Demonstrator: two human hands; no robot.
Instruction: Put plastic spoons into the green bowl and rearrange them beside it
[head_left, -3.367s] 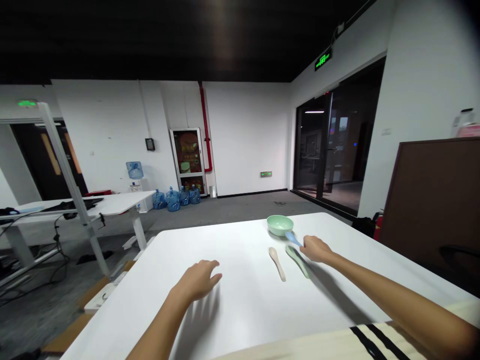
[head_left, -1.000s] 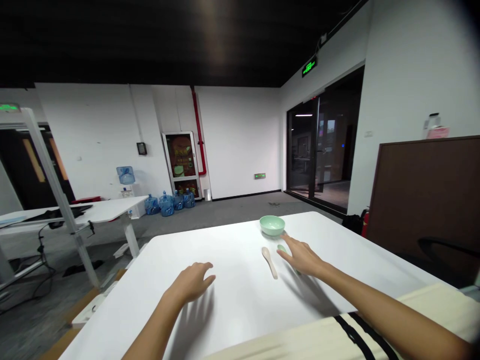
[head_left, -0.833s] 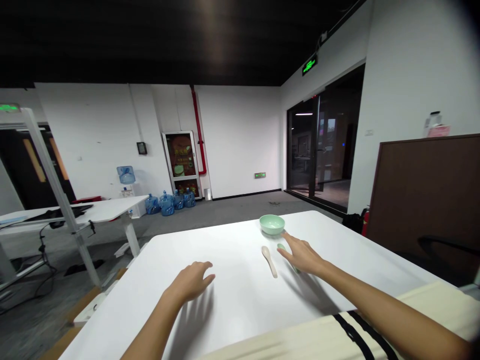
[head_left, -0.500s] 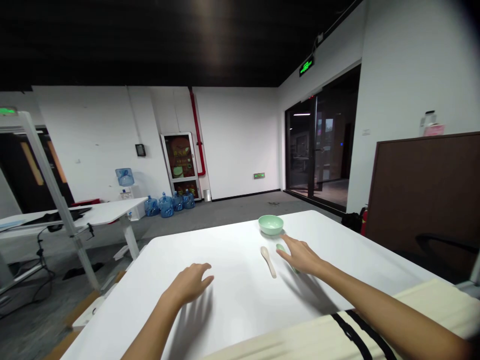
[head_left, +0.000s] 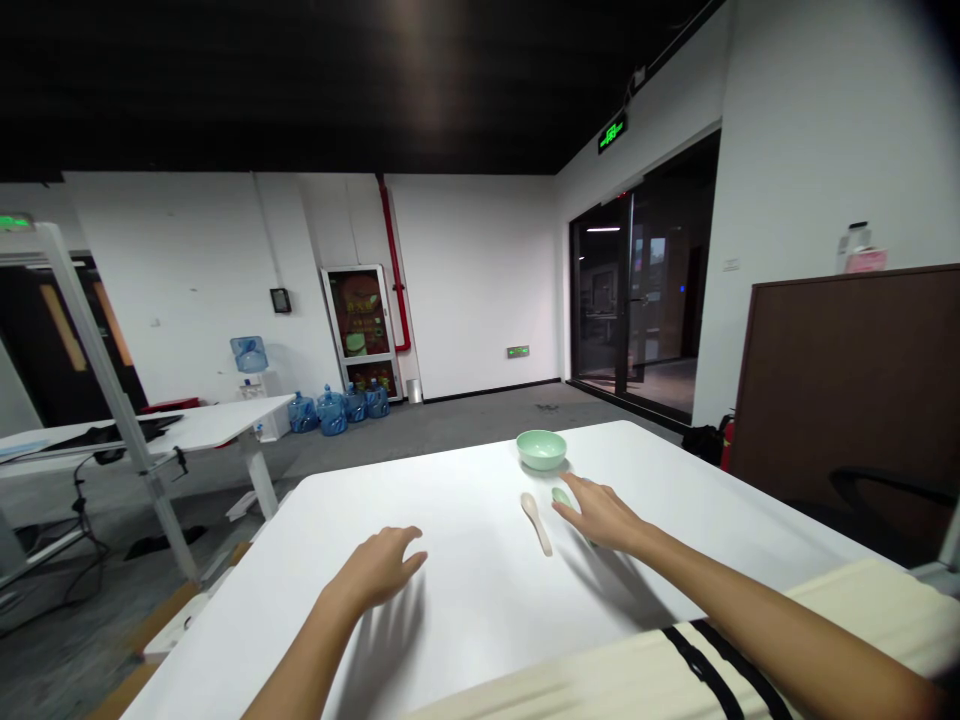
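Head view, tabletop in lower centre of frame. A white rectangular tabletop (head_left: 457,520) carries three items. A pale green ceramic bowl (head_left: 541,449) sits upright near the far edge. A cream ceramic soup spoon (head_left: 535,522) lies just below the bowl, handle toward the viewer. A pale green ceramic soup spoon (head_left: 561,496) lies just right of the cream one, most of it hidden under the right hand (head_left: 600,520).

Right hand: open, fingers extended and moderately spread, angled up-left over the green spoon. Holding nothing visibly; contact with the spoon cannot be confirmed from this angle. Left hand (head_left: 373,568): empty, fingers loosely curved and slightly spread, at the middle of the table, well apart from all three items. Its shadow falls on the tabletop below it.

Stage observed: right hand positioned at the green spoon, no item raised off the table.

Background, centre of frame: blue water jugs (head_left: 331,410) stand on the grey floor by the far wall. Right of frame: a dark brown wooden cabinet (head_left: 840,390).
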